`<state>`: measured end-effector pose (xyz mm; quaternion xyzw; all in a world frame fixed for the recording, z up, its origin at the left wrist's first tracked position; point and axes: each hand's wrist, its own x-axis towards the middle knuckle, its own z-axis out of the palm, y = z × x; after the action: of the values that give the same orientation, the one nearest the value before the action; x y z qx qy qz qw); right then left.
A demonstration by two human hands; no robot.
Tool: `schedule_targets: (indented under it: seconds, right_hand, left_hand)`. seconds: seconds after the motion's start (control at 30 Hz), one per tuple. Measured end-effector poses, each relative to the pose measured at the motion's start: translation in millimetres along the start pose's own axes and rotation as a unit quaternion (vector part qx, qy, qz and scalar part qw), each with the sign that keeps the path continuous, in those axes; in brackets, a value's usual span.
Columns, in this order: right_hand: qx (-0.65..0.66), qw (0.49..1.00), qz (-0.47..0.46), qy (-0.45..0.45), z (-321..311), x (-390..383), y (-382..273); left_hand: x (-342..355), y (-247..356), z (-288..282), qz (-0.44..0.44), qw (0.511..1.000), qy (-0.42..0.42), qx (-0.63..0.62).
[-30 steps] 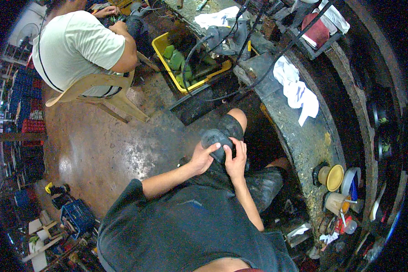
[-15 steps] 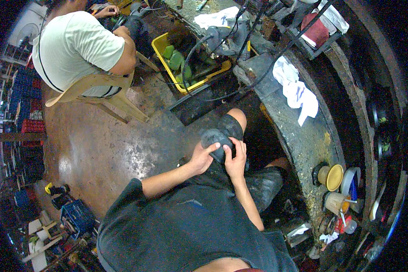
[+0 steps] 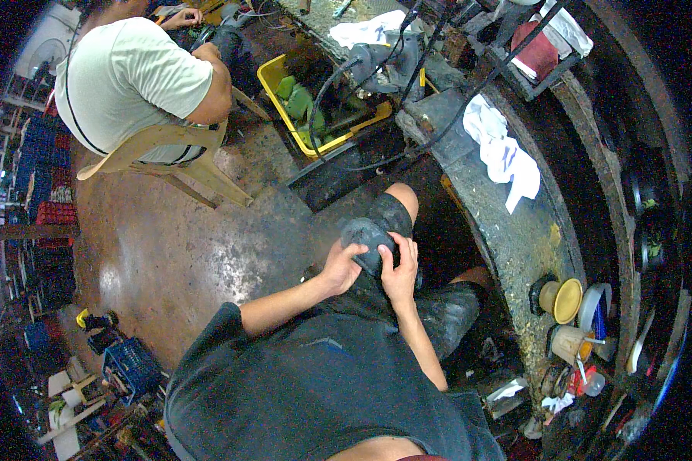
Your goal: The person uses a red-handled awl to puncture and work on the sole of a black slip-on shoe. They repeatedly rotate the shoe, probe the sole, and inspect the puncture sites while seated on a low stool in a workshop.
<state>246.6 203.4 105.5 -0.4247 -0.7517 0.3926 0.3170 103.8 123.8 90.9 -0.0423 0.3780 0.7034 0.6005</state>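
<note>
Left fingers (image 3: pixel 354 250) partly hidden behind dark rounded piece (image 3: pixel 366 232)

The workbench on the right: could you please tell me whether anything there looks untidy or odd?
Yes, mildly: the white cloth lies crumpled rather than folded on the workbench, whose dark top also shows yellowish blotches.

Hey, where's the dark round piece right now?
In the head view, the dark round piece is near the middle, held between the left hand and right hand, with the yellow bin higher in the picture.
</note>
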Motion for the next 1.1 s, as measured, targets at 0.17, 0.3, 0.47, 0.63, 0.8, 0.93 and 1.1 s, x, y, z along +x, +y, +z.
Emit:
schedule_targets:
  seconds: [0.17,0.3,0.47,0.63,0.8,0.93,1.1]
  right_hand:
    - [0.002,1.0,0.001,0.001,0.1,0.0,-0.4]
    - [0.003,1.0,0.003,-0.002,-0.1,-0.1,0.1]
    - [0.005,1.0,0.002,-0.004,-0.1,-0.2,1.6]
    - [0.003,1.0,0.0,-0.002,0.3,-0.2,1.7]
    - [0.0,1.0,-0.001,0.0,0.4,0.4,0.5]
    - [0.0,1.0,0.004,-0.003,0.1,0.5,0.3]
    - [0.001,1.0,0.004,-0.002,0.5,0.4,1.4]
  left_hand:
    - [-2.6,1.7,-0.8,-0.007,1.0,-0.007,-0.015]
    - [-4.1,4.2,0.8,-0.007,0.999,-0.026,-0.028]
    - [-4.3,4.6,2.8,-0.006,1.0,-0.01,-0.026]
    - [-4.9,4.2,4.5,-0.01,0.999,0.01,-0.041]
    - [-5.1,4.2,5.6,-0.002,1.0,0.005,-0.019]
    - [-4.7,3.4,5.3,-0.003,1.0,0.016,-0.005]
    - [-4.8,3.2,4.8,0.004,1.0,0.009,0.0]
